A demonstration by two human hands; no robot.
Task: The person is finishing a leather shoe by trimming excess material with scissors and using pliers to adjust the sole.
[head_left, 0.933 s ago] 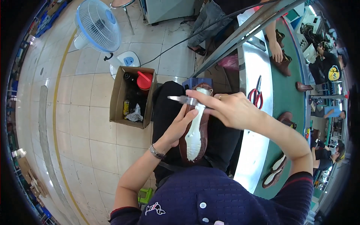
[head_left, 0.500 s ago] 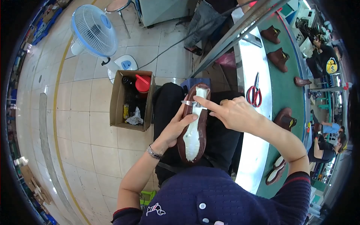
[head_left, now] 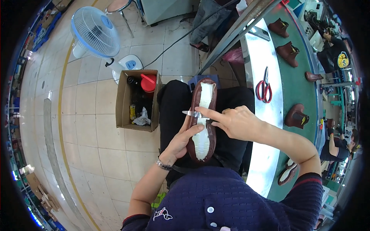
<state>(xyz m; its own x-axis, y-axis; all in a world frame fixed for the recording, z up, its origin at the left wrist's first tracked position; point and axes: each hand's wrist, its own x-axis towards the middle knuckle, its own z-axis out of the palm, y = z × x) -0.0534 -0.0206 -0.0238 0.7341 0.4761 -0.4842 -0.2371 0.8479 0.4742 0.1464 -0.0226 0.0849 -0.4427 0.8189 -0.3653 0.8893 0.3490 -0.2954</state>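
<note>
A brown leather shoe upper (head_left: 212,148) lies bottom up over my lap, its long white insole facing me and the leather folded in around the edge. My left hand (head_left: 180,143) grips it from the left side, thumb resting on the white insole. My right hand (head_left: 241,124) is closed around a knife (head_left: 188,113), its forefinger stretched along the metal. The shiny blade lies crosswise over the middle of the sole and its tip points left past the leather edge. The knife's handle is hidden inside my right hand.
Red-handled scissors (head_left: 264,91) lie on the metal ledge (head_left: 264,154) to my right. Beyond it, a green conveyor belt (head_left: 295,86) carries several brown boots (head_left: 296,116). Left of my legs stands a cardboard box (head_left: 123,121), with a fan (head_left: 95,32) behind it. A slanted metal bar (head_left: 227,48) crosses ahead.
My right hand and the knife have moved nearer to me along the sole, from its far part to its middle. My left hand still holds the shoe upper. The whole view has shifted slightly.
</note>
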